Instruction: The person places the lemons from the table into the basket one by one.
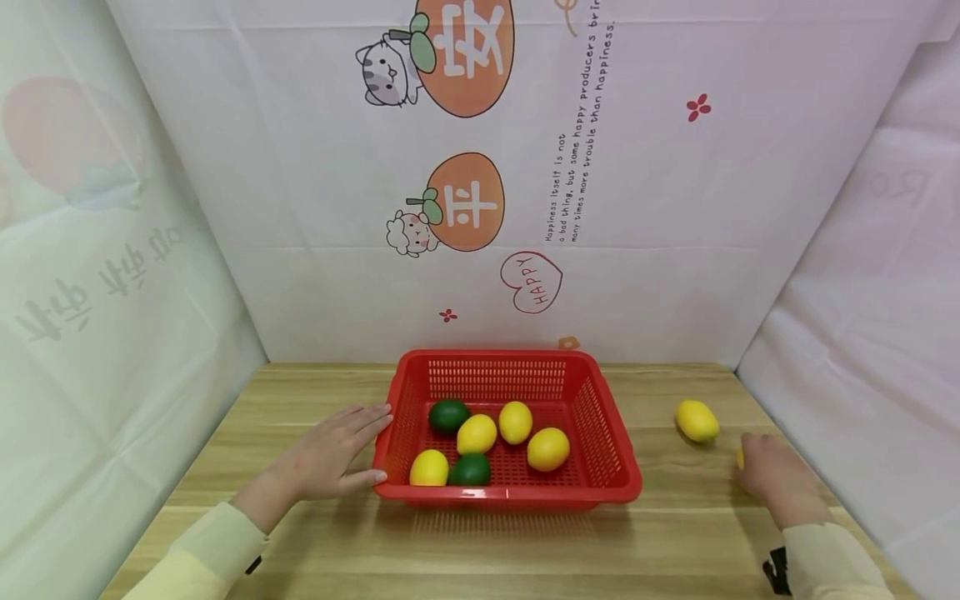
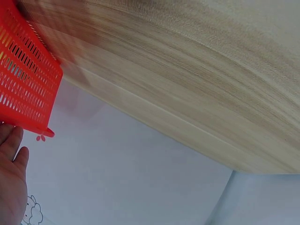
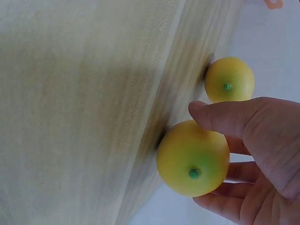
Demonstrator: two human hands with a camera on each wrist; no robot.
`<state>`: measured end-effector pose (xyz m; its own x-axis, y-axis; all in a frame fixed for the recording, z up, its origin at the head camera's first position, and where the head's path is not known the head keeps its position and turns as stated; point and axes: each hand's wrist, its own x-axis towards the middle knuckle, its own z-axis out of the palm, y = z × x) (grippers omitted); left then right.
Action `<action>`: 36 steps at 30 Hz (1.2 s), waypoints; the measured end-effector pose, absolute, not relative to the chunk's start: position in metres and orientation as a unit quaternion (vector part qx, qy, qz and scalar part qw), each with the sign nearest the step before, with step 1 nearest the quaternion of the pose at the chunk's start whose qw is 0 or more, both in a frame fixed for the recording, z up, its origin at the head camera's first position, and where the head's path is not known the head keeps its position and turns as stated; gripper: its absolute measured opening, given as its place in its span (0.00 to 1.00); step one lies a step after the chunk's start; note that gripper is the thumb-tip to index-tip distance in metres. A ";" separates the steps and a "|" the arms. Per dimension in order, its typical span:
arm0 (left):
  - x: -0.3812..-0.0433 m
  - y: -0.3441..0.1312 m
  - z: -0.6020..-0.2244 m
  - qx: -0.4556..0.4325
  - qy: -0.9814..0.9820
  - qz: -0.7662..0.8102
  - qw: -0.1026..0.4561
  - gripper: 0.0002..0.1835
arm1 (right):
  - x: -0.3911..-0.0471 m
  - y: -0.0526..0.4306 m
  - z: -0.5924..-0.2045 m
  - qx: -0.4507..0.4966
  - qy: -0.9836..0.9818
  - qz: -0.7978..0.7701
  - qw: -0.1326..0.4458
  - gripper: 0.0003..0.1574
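Note:
My left hand (image 1: 337, 450) rests with straight fingers against the left rim of a red plastic basket (image 1: 517, 493). In the left wrist view its fingertips touch the underside of the basket's rim. Inside the basket lie several yellow lemons (image 1: 547, 450) and two dark green fruits (image 1: 450, 416). Over at the right, my right hand (image 1: 776, 475) has thumb and fingers curled round a lemon (image 3: 192, 159), mostly hidden by the hand in the head view. Another lemon (image 1: 697, 421) lies on the table just beyond that hand, to its left.
The wooden table (image 1: 315, 550) meets a white printed cloth wall (image 1: 637, 308) right behind the basket. Similar cloth walls (image 1: 885, 333) stand at both sides, the right one close to my right hand.

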<state>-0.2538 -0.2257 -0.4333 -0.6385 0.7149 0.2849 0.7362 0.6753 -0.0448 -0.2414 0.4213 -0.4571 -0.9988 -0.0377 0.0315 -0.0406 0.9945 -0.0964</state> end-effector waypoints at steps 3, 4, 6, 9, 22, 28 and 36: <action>-0.254 -0.226 -0.434 -0.400 -0.905 -0.038 0.139 0.42 | -0.240 0.422 -0.458 0.019 -0.999 0.048 0.017 0.30; -0.254 -0.226 -0.434 -0.400 -0.905 -0.038 0.138 0.42 | -0.240 0.422 -0.459 0.019 -0.999 0.047 0.019 0.31; -0.254 -0.226 -0.434 -0.398 -0.907 -0.040 0.133 0.42 | -0.239 0.422 -0.459 0.021 -0.998 0.045 0.023 0.31; -0.254 -0.226 -0.433 -0.396 -0.909 -0.042 0.126 0.42 | -0.240 0.422 -0.460 0.023 -0.999 0.041 0.027 0.32; -0.255 -0.226 -0.435 -0.394 -0.910 -0.041 0.122 0.43 | -0.243 0.429 -0.466 0.024 -0.998 0.048 0.035 0.36; -0.254 -0.226 -0.434 -0.402 -0.905 -0.041 0.136 0.42 | -0.242 0.426 -0.464 0.025 -0.998 0.046 0.036 0.35; -0.254 -0.226 -0.434 -0.403 -0.904 -0.041 0.133 0.42 | -0.241 0.423 -0.458 0.039 -0.995 0.051 0.071 0.31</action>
<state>-0.2543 -0.2260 -0.4336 -0.6392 0.7187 0.2738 0.7403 0.6714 -0.0339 -0.2412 0.4226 -0.4579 -0.9869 -0.0706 0.1453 -0.0850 0.9918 -0.0957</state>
